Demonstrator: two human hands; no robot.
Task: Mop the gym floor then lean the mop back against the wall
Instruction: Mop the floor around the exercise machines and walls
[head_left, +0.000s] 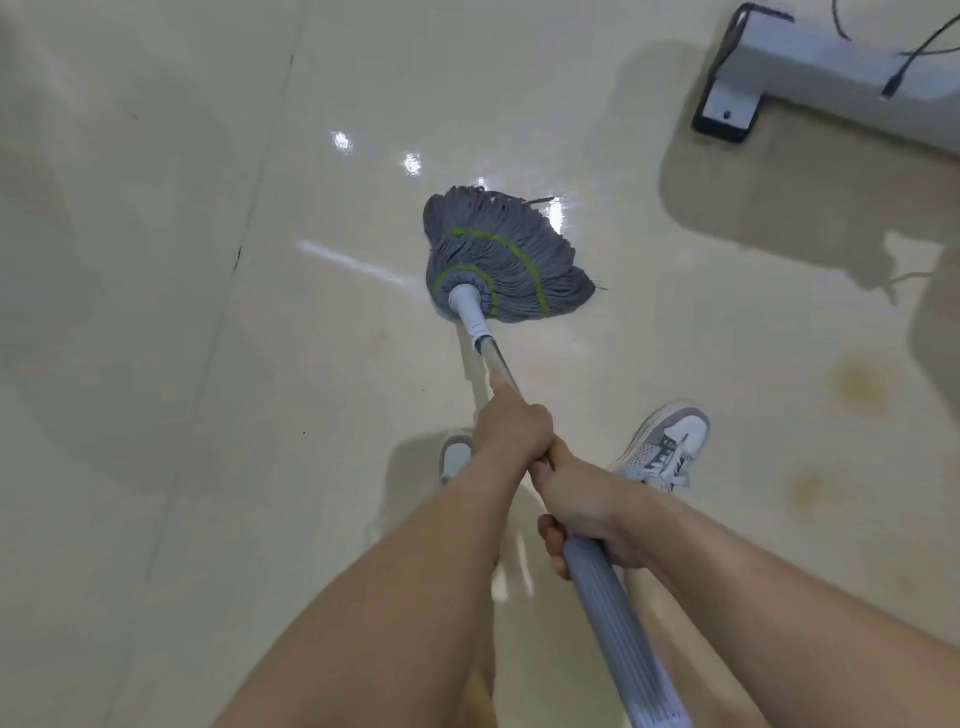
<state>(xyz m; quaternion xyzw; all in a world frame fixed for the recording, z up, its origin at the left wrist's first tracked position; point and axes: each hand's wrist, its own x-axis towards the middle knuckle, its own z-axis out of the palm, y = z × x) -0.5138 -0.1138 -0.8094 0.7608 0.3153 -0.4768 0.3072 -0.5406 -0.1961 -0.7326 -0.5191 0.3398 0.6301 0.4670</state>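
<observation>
Mop: grey string head with green stitched bands, spread on the floor, straight ahead of the person's feet.
Handle: silver shaft slanting up from a white collar to a ribbed grey grip near the camera.
Left hand: forward on the shaft, fingers curled round it, index finger laid straight along the metal.
Right hand: just behind the left, fingers clamped round the top of the grey grip.
Floor: glossy cream, with bright light reflections near the mop head and yellowish stains at right.
Shoes: grey-white trainers either side of the handle.
Equipment base: grey, upper right, black cables trailing over it.
</observation>
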